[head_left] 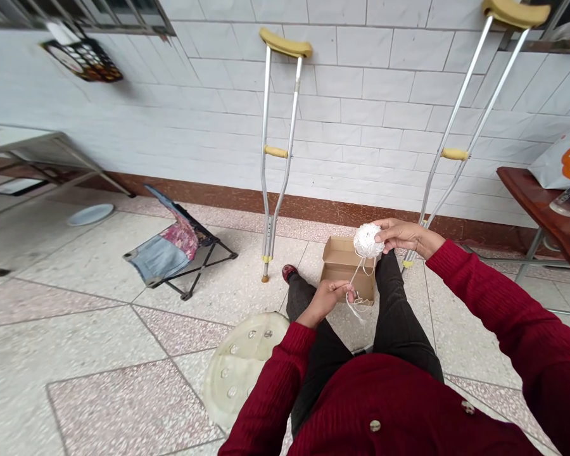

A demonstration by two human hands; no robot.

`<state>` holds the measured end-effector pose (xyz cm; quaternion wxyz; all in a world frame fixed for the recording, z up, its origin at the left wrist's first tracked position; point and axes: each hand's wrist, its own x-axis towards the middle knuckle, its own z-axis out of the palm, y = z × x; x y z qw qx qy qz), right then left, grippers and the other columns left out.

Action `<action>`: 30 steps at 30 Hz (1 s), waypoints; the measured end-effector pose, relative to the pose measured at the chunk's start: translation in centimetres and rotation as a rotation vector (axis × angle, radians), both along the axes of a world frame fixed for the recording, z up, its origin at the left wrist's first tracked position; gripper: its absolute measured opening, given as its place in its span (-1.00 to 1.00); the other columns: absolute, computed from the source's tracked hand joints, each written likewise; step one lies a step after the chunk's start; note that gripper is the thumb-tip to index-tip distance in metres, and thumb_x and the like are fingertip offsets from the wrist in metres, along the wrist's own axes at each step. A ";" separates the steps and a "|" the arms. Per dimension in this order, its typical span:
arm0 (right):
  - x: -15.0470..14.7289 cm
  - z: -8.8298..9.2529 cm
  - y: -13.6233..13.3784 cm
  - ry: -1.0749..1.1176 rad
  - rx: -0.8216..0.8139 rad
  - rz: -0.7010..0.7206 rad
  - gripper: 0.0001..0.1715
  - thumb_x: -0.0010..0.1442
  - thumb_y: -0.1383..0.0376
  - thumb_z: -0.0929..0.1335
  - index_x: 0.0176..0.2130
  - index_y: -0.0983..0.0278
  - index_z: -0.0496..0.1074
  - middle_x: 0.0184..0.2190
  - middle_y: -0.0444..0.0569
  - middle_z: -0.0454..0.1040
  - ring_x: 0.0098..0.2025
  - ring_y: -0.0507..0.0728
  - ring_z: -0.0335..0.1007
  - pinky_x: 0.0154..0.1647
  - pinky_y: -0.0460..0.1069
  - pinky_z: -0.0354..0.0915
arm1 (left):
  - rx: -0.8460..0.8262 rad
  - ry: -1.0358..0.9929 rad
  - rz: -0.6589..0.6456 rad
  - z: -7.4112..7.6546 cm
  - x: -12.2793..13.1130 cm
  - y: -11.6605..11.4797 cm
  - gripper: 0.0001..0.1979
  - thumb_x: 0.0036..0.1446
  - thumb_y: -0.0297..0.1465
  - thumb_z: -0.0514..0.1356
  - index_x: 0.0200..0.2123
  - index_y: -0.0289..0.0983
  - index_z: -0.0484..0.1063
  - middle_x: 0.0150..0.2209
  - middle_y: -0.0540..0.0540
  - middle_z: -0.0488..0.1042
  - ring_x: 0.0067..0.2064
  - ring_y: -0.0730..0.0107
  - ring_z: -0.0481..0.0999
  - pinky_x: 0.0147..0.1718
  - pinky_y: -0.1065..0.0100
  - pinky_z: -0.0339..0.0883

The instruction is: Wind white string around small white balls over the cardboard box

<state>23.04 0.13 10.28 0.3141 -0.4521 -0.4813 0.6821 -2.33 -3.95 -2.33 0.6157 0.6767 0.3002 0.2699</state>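
My right hand (402,234) holds a ball of white yarn (367,240) by its side, fingertips around it, above my right knee. My left hand (325,302) sits lower, closed on a loose strand of white yarn (356,297) that runs down from the ball and hangs in tangled loops past my fingers. Below both hands, an open cardboard box (344,266) stands between my black-trousered legs (403,304), its flaps spread. My left hand hides part of the strand.
Two aluminium crutches (275,152) (456,126) lean on the tiled wall ahead. A low folding seat (171,247) stands to the left, a pale round plastic lid (242,367) lies by my left leg, and a wooden table (541,209) is at right.
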 end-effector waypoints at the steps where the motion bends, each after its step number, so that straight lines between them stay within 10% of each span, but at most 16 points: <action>1: -0.5 -0.1 -0.4 0.033 -0.002 0.032 -0.42 -0.17 0.32 0.54 -0.11 0.36 0.43 -0.32 0.00 0.53 -0.45 0.02 0.46 -0.54 -0.13 0.43 | 0.031 0.013 0.004 -0.4 0.6 0.6 -0.58 0.17 -0.12 0.12 -0.53 -0.30 0.54 -0.42 -0.11 0.57 -0.29 0.26 0.52 -0.17 0.30 0.30; 5: -2.4 -1.1 -2.8 0.017 -0.033 0.157 -0.34 -0.18 0.25 0.55 -0.07 0.34 0.40 -0.33 -0.03 0.50 -0.47 0.02 0.45 -0.61 -0.16 0.39 | 0.185 0.079 0.048 0.0 2.6 4.0 -0.66 0.06 -0.17 0.21 -0.57 -0.30 0.52 -0.53 -0.06 0.53 -0.43 0.31 0.46 -0.36 0.37 0.27; 13: -1.3 -6.7 -4.1 -0.500 0.008 0.020 -0.35 -0.21 0.16 0.57 -0.13 0.32 0.40 -0.43 -0.07 0.47 -0.51 0.03 0.42 -0.69 -0.18 0.31 | 0.538 0.246 0.006 6.4 3.5 8.6 -0.69 -0.01 -0.33 0.27 -0.74 -0.25 0.42 -0.69 0.02 0.37 -0.58 0.46 0.29 -0.45 0.41 0.11; 20: 0.5 -8.9 -0.1 -0.610 0.266 -0.505 -0.35 -0.14 0.10 0.52 -0.05 0.27 0.48 -0.27 -0.03 0.53 -0.57 -0.03 0.36 -0.68 -0.18 0.24 | -0.003 0.094 -0.355 6.7 2.9 4.6 -0.66 0.15 -0.20 0.18 -0.48 -0.33 0.56 -0.43 -0.11 0.57 -0.30 0.31 0.53 -0.15 0.34 0.30; 25: 0.2 -8.8 0.6 -0.354 0.205 -0.509 -0.44 -0.10 0.08 0.49 -0.13 0.33 0.53 -0.46 -0.05 0.50 -0.60 0.00 0.30 -0.66 -0.12 0.25 | -0.168 -0.132 -0.254 6.4 1.4 2.4 -0.64 0.19 -0.16 0.17 -0.35 -0.37 0.51 -0.43 -0.17 0.56 -0.23 0.23 0.55 -0.07 0.24 0.30; 30: -0.4 -8.7 0.7 -0.839 0.488 -0.567 -0.33 -0.22 0.06 0.53 -0.08 0.21 0.53 -0.27 -0.02 0.52 -0.30 0.15 0.43 -0.30 -0.01 0.35 | -0.289 -0.209 -0.292 7.2 1.9 0.7 -0.67 0.21 -0.19 0.15 -0.25 -0.38 0.46 -0.51 -0.16 0.52 -0.39 0.27 0.54 -0.23 0.27 0.32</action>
